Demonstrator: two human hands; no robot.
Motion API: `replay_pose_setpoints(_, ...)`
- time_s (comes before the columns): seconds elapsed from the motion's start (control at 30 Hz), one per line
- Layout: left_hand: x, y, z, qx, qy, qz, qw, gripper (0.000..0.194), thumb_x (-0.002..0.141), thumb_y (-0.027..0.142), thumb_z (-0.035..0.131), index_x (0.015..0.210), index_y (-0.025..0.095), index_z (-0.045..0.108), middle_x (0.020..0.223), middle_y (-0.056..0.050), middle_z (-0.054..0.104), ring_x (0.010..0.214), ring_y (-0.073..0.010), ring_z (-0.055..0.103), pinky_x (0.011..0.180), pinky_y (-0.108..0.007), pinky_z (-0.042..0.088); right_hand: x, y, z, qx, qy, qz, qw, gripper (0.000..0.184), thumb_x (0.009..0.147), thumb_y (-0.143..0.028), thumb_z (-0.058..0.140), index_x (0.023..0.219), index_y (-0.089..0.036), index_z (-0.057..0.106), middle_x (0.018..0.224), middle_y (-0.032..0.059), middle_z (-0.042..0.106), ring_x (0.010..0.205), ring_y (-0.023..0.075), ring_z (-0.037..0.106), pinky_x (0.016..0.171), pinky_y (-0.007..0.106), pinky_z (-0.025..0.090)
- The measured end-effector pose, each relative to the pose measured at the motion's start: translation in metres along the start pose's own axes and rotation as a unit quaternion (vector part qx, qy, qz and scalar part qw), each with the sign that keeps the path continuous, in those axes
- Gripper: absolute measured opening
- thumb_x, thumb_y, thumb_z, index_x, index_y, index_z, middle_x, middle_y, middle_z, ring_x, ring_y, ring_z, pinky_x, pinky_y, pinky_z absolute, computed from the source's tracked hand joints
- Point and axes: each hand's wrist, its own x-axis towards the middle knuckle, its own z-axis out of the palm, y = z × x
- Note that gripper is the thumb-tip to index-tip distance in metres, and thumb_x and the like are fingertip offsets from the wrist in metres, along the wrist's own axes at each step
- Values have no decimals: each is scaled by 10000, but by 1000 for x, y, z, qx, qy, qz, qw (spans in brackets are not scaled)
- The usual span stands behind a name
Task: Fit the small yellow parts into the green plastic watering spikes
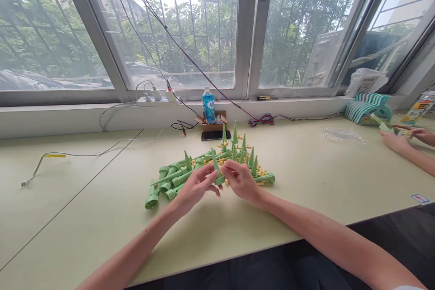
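My left hand (197, 184) is closed around the wide collar of a green plastic watering spike (215, 163), whose point is turned upward. Thumb and fingers of my right hand (243, 182) are pinched together at the spike's right side; whatever lies between them is too small or hidden to make out. Just beyond both hands lies a pile of similar green spikes (176, 180), some on their sides and several standing point up. Small yellow plastic pieces (261, 171) are scattered among them, mostly on the right.
A phone (216, 136) lies behind the pile, before a small cardboard box (217, 123) and a blue bottle (208, 106). Cables (263, 120) run along the window side. At right, another person's hands (396, 141) work near teal hangers (369, 109). A plastic bag (343, 135) lies flat.
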Motion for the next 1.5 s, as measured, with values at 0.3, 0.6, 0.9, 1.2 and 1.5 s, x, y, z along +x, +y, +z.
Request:
replay_pose_setpoints(0.3, 1, -1, 2, 75, 22, 54, 996, 320, 849, 473, 624, 772, 167, 574, 752, -7, 470, 688, -130, 512, 651, -331, 611, 0, -2, 0, -8, 9, -6, 1000, 354, 965, -464, 457, 721, -207, 457, 606, -38, 401, 493, 94, 314, 462, 237, 265)
replay_pose_setpoints(0.6, 1, -9, -2, 148, 42, 97, 983, 216, 885, 373, 591, 793, 177, 587, 780, -21, 568, 711, -150, 585, 708, -338, 595, 0, 1, -1, -20, 8, -8, 1000, 357, 966, -456, 464, 712, -207, 448, 589, -48, 352, 494, 92, 257, 465, 242, 220)
replay_pose_setpoints(0.9, 1, -8, -3, 189, 46, 129, 972, 206, 909, 370, 565, 872, 181, 638, 891, -49, 608, 777, -167, 624, 727, -326, 588, 1, 2, 0, -13, 4, -18, 1000, 328, 972, -413, 464, 719, -207, 442, 604, -45, 359, 502, 94, 261, 468, 240, 218)
replay_pose_setpoints(1.2, 7, -8, -8, 122, 15, 98, 988, 220, 925, 384, 536, 948, 172, 591, 916, -50, 612, 862, -192, 631, 743, -365, 605, 4, -3, -4, -61, -17, -11, 998, 285, 935, -461, 526, 829, -197, 515, 564, -67, 400, 482, 84, 309, 472, 224, 267)
replay_pose_setpoints(1.5, 7, -10, -7, 81, -9, 76, 994, 246, 916, 408, 542, 863, 175, 595, 854, -33, 620, 807, -167, 622, 734, -308, 578, 0, 1, -2, -55, -59, -46, 996, 159, 905, -341, 598, 904, -195, 536, 564, -85, 433, 476, 71, 353, 494, 200, 329)
